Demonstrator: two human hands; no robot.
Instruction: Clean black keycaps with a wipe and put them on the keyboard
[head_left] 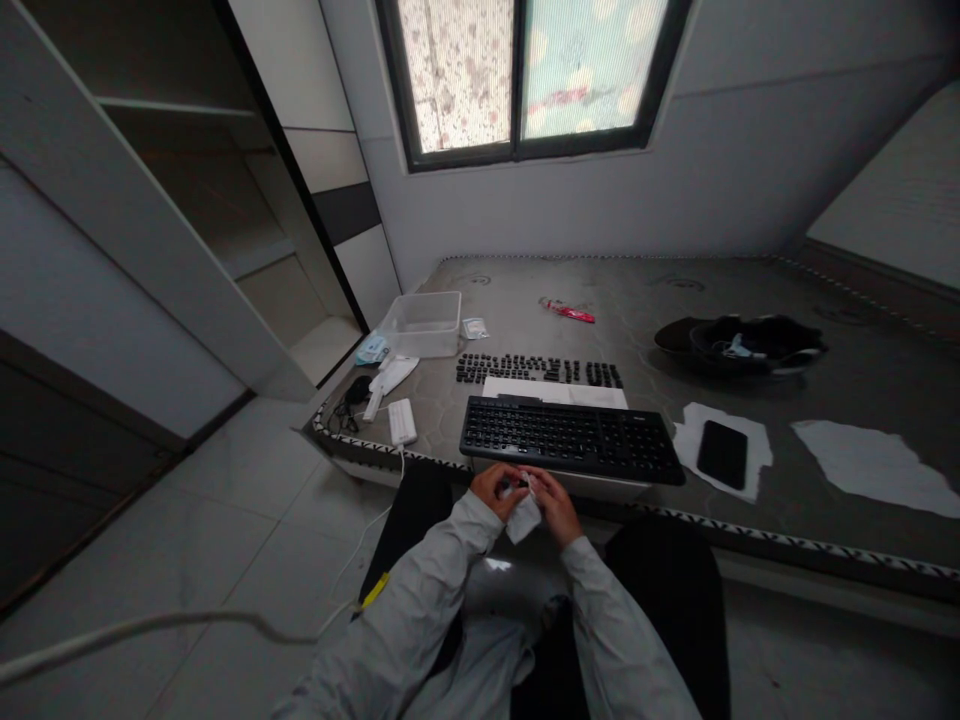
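Note:
My left hand (495, 488) and my right hand (553, 505) meet just in front of the keyboard, fingers pinched together. Between them is a crumpled white tissue (525, 520), its loose end hanging below the fingertips. A small dark piece shows at the fingertips, too small to make out for sure. Right beyond my hands lies a black keyboard (570, 437), resting on something white. Behind it, loose black keycaps (517, 368) are laid out in rows, with a white sheet (585, 393) partly under the keyboard.
A clear plastic box (424, 325) stands at the back left, near a white power strip (402, 422) with a cable. On the right, a black phone (722, 453) lies on white paper (759, 440), beside another sheet (877, 465). Behind are a dark cap (757, 345) and a red packet (574, 313).

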